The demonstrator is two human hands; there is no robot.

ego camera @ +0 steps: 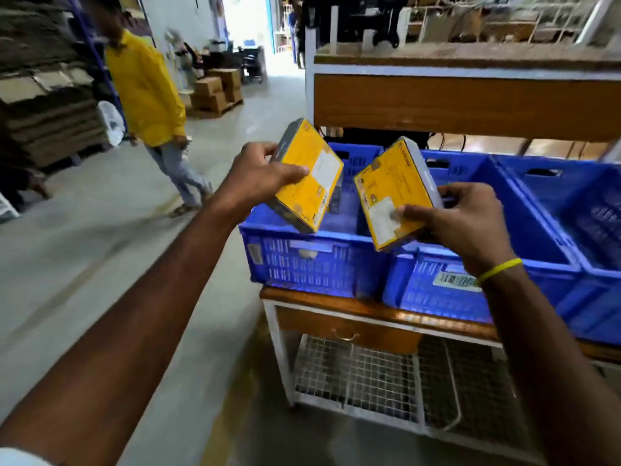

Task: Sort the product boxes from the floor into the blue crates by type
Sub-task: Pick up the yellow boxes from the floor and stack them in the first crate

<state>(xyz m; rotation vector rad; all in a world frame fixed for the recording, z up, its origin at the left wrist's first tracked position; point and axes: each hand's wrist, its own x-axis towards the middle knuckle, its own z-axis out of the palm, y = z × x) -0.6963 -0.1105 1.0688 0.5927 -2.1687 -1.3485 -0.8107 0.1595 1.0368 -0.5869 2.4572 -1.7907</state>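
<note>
I have a yellow box in each hand, both tilted with their printed faces and white labels toward me, I think so I can compare types before dropping them. My left hand (265, 173) pinches the left box (309, 176) by its near-left edge, thumb on top and fingers curled behind, over the left crate (302, 260). My right hand (460, 220) grips the right box (393, 193) at its near-right corner, thumb pressed on the label, above the wall between that crate and the middle crate (437, 287). The crates sit side by side on the table (336, 306), tops open for easy drops. Neither box touches a crate or the other box.
</note>
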